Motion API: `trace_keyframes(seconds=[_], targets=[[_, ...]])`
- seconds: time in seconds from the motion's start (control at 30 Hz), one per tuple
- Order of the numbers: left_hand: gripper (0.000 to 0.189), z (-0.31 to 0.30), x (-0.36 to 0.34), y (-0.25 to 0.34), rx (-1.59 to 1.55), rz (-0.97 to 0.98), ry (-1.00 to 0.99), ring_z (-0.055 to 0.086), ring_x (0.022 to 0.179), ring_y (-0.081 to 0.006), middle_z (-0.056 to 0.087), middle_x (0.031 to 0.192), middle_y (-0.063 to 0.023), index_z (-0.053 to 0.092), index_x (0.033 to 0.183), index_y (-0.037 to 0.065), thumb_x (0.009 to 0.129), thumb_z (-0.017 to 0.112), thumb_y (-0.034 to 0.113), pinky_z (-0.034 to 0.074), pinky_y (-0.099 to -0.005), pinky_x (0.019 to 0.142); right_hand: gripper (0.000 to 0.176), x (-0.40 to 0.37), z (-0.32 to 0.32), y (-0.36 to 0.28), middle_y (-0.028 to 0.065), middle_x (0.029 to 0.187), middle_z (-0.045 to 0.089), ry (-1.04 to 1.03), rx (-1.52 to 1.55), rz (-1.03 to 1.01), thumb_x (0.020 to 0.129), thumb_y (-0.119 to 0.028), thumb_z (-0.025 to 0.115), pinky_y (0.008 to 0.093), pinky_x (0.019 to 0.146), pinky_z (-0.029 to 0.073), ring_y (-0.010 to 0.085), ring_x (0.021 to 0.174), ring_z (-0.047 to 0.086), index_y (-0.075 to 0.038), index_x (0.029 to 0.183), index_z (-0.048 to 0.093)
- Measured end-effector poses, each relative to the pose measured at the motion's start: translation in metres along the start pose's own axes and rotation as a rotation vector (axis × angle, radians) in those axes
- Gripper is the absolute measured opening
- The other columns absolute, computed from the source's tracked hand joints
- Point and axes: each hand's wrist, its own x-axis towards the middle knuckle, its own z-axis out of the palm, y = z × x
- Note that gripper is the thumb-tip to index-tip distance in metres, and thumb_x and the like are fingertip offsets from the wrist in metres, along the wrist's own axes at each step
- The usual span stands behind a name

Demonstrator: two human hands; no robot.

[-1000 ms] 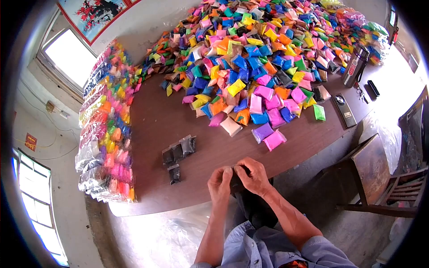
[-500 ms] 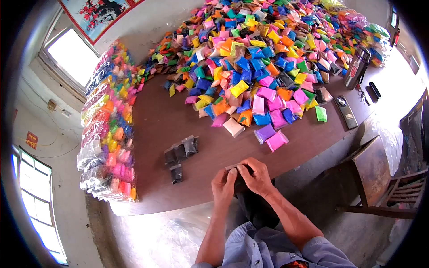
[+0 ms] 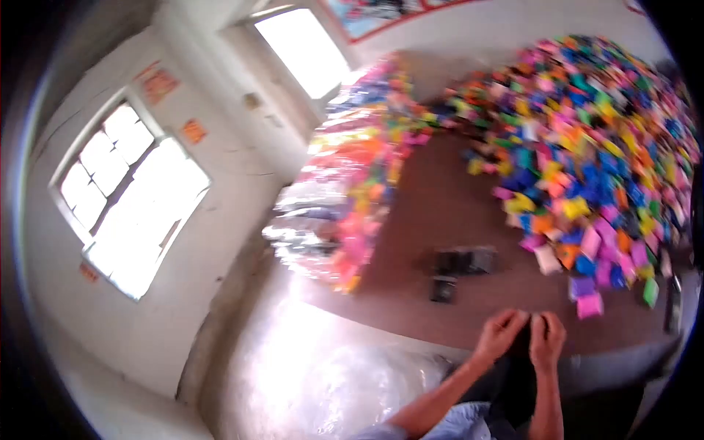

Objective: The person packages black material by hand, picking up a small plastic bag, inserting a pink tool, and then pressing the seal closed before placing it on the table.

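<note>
At the table's front edge, my left hand (image 3: 502, 333) and my right hand (image 3: 546, 342) are close together, fingers closed in a pinch. Between them is a small dark item that looks like a black packet (image 3: 526, 336); blur and the fingers hide most of it. Up and left of my hands, several black packets (image 3: 467, 261) lie on the brown table (image 3: 411, 304), with a single black packet (image 3: 443, 290) just below the others. A purple packet (image 3: 582, 286) and a pink packet (image 3: 589, 306) lie to the right of my hands.
A large heap of colourful packets (image 3: 579, 183) covers the table's right and back. Along the left side stands a stack of clear bags (image 3: 330, 187) filled with coloured packets. A dark metallic object (image 3: 673, 304) lies far right. Clear plastic sheeting (image 3: 345, 392) is on the floor.
The view has swung left, so the table and hands sit further right and the left window shows fully. My hands stay pinched together at the table edge. The black packets have not moved.
</note>
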Motion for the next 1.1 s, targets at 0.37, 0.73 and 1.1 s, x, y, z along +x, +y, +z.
trace_keyframes(seconds=[0.37,0.73,1.1], targets=[[0.031,-0.002,0.010,0.003,-0.081,-0.177,-0.153,0.057,0.090,-0.0071,0.065,0.098,0.0026,0.072,0.112,0.005,0.110,0.062,0.034,0.047,-0.0266,0.076,0.033,0.001,-0.003,0.042,0.0115,0.089,0.061,-0.047,0.048,0.143,0.111,-0.031,0.053,0.0359,0.078,0.048,0.0210,0.083,0.054,-0.001,0.102,0.064],[0.034,0.000,0.009,-0.009,-0.054,0.027,-0.137,0.054,0.083,-0.0103,0.062,0.089,-0.0019,0.069,0.112,0.002,0.110,0.062,0.035,0.046,-0.0299,0.070,0.051,0.001,0.006,0.055,0.0218,0.121,0.066,0.147,-0.197,0.272,0.112,-0.047,0.049,0.0422,0.097,0.052,0.0338,0.111,0.062,-0.001,0.127,0.066],[0.035,0.012,0.019,-0.038,0.084,0.196,-0.166,0.052,0.077,-0.0182,0.059,0.084,-0.0086,0.064,0.107,0.000,0.109,0.061,0.034,0.044,-0.0378,0.068,0.044,0.003,-0.005,-0.010,0.0239,0.109,0.074,-0.017,-0.180,0.056,0.109,-0.038,0.052,0.0506,0.088,0.053,0.0414,0.101,0.069,-0.002,0.113,0.077]])
